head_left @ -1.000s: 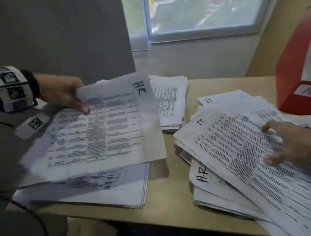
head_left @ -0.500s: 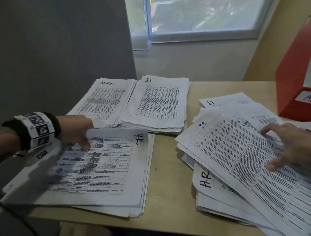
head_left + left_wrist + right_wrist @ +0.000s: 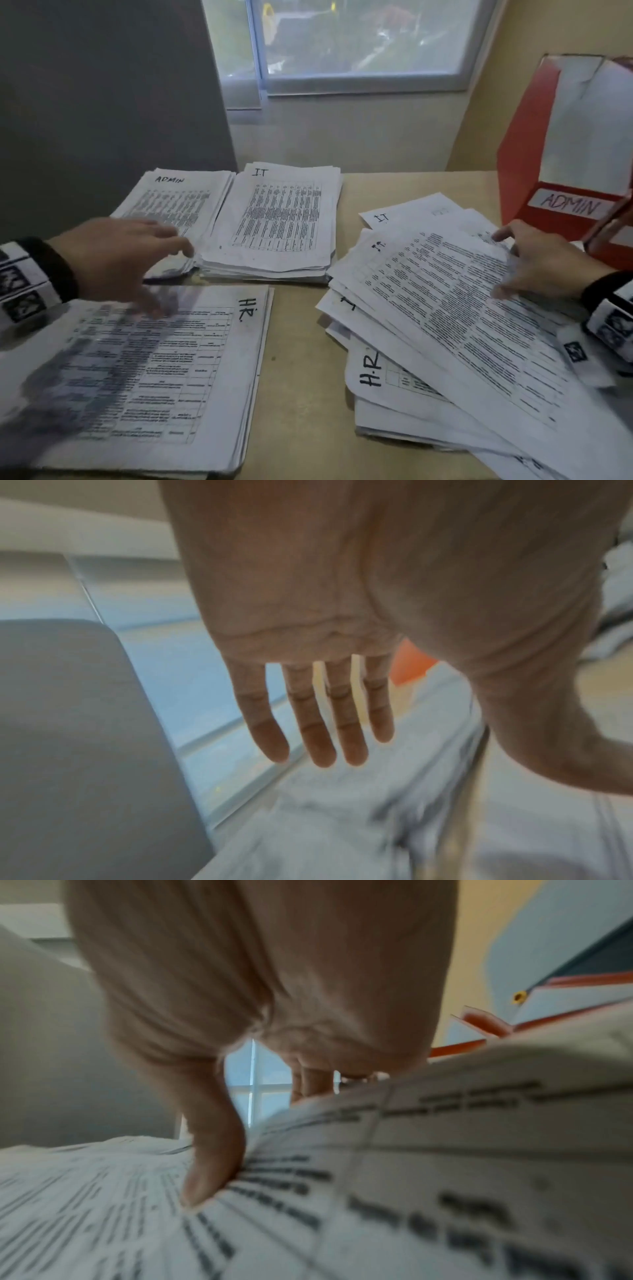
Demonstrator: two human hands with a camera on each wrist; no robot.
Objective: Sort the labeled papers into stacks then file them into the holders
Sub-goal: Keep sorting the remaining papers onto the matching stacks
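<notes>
Three sorted stacks lie on the left of the table: ADMIN [image 3: 171, 195] and IT [image 3: 281, 219] at the back, HR [image 3: 164, 370] at the front. My left hand [image 3: 137, 260] hovers over the HR stack's far edge, holding nothing; the left wrist view shows that left hand [image 3: 346, 718] with straight, spread fingers. A loose unsorted pile [image 3: 411, 342] fans out on the right, an IT sheet [image 3: 445, 301] on top and an H.R sheet [image 3: 373, 373] below. My right hand [image 3: 524, 263] rests on that top sheet, its thumb [image 3: 209, 1150] pressing the paper.
A red file holder [image 3: 527, 164] labelled ADMIN stands at the back right, close behind my right hand. A bare strip of the wooden table [image 3: 298, 342] runs between the stacks and the pile. A wall and a window lie behind.
My left hand laid the HR sheet on the HR stack, let go of it, and now lifts away toward the right. My right hand has stayed on the unsorted pile.
</notes>
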